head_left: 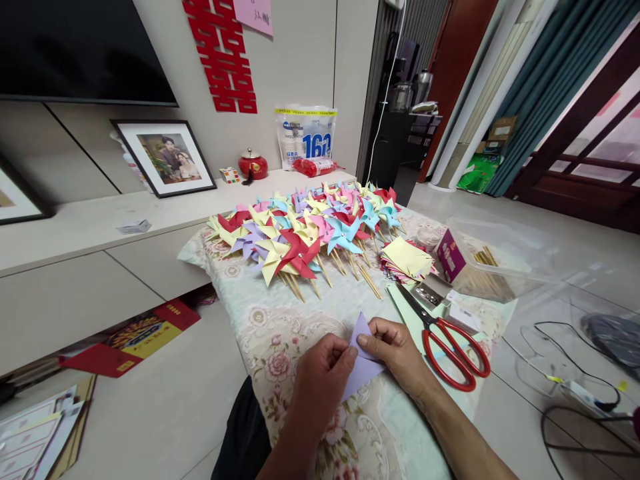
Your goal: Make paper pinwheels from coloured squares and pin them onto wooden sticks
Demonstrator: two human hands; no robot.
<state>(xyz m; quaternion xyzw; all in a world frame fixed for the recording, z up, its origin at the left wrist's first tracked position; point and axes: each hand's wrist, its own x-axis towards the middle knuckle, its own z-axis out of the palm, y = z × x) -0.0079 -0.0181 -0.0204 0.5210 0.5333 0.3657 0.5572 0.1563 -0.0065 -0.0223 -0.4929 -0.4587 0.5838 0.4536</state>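
Purple paper sits between both hands, low over the flowery cloth on the counter; it is folded into a pointy shape, with the tip sticking up between the thumbs; the left hand pinches its left edge, with its grip closed on the paper; the right hand pinches the top right edge, and its grip is closed on the paper too; both thumbs lie on top of the sheet, close to each other.

Just to the right of the right hand lie red scissors, with the handles toward the person and the blades pointing away; beyond the scissors, a bit farther right, sits a small stack of yellow paper squares; next to that is a purple box inside a clear plastic tub, which also holds thin wooden sticks.

Farther away from both hands lies a big heap of paper pinwheels in red, yellow, blue, pink and purple, each on a wooden stick; behind the heap, on a long low cabinet, stand a framed photo, a red pot and a white bag with blue numbers; far off to the left of the left hand, a red folder lies on the floor.
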